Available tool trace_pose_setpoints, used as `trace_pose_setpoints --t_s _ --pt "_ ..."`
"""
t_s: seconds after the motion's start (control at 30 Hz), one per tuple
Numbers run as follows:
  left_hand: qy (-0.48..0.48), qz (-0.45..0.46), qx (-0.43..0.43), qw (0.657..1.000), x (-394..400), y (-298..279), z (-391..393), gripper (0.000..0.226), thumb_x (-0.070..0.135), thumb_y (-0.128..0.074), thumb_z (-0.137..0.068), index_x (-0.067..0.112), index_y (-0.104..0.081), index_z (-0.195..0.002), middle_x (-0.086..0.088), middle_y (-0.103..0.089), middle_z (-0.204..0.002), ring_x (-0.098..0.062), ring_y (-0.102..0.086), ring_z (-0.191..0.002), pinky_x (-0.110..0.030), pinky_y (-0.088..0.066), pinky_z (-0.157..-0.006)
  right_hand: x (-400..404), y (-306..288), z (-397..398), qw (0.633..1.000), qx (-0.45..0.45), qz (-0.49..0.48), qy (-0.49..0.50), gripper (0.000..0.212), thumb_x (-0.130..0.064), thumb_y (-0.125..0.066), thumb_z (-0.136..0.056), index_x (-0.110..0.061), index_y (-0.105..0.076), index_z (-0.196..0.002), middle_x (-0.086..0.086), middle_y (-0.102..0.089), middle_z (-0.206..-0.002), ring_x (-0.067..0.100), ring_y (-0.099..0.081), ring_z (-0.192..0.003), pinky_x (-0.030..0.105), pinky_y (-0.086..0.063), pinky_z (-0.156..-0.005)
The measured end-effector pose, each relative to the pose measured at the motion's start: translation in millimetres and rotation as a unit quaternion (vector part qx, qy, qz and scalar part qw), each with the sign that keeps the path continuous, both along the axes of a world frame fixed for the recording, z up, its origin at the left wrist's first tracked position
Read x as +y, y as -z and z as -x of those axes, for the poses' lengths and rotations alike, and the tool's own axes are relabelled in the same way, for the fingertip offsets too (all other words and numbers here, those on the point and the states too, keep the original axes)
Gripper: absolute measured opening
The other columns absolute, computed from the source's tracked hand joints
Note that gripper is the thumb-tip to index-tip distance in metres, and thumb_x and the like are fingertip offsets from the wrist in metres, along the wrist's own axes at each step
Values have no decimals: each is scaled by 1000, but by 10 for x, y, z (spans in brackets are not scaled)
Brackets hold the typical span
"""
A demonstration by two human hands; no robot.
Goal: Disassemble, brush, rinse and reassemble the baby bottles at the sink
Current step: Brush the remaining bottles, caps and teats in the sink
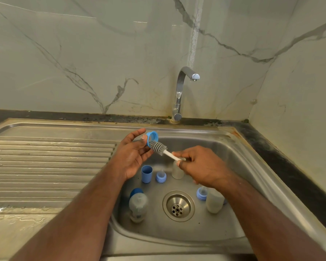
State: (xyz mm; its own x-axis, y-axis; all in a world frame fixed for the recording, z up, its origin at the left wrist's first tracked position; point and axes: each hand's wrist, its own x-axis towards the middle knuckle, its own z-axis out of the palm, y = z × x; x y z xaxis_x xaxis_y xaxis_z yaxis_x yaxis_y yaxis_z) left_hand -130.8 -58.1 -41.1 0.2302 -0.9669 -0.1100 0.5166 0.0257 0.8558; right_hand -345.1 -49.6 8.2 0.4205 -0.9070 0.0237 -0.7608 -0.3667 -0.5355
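Note:
Over the sink basin (233, 166) my left hand (132, 155) pinches a blue bottle ring with its teat (152, 137), open side turned right. My right hand (201, 166) grips the white handle of a grey silicone bottle brush (159, 146), whose bristle head pokes into the ring. On the basin floor stand a blue cap (146, 174), a blue ring with teat (160, 177), a clear bottle body (177, 172) partly behind my right hand, a bottle lying beside another blue cap (138, 204), a second ring with teat (201, 194) and a clear bottle (215, 201).
The chrome tap (181, 91) stands at the back with no water running. The drain (178, 206) sits mid-basin. A wet ribbed draining board (51, 162) lies to the left. Marble walls close in behind and on the right.

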Motion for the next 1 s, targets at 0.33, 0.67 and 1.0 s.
trace_pose_setpoints --t_s 0.33,0.67,1.0 --pt "0 -3 -3 1000 4 -3 -4 33 4 -56 -101 17 -62 -130 -18 -70 -122 -30 -74 -104 -42 -61 -87 -39 30 -2 999 32 3 13 35 -30 -55 -101 -41 -61 -133 -12 -69 -91 6 -59 -68 19 -45 -59" --pt "15 -1 -22 1000 21 -5 -6 36 2 -56 -100 19 -61 -131 -17 -72 -119 -28 -74 -102 -42 -60 -87 -11 67 -14 999 -18 -48 13 34 -26 -55 -101 -40 -63 -131 -9 -63 -76 8 -57 -58 27 -56 -57" --pt "24 1 -38 999 15 -3 -12 36 3 -58 -99 19 -61 -131 -16 -73 -118 -31 -73 -108 -46 -58 -94 -24 80 -30 999 -19 -11 23 35 -28 -54 -101 -39 -61 -134 -16 -60 -77 7 -57 -64 28 -57 -68"
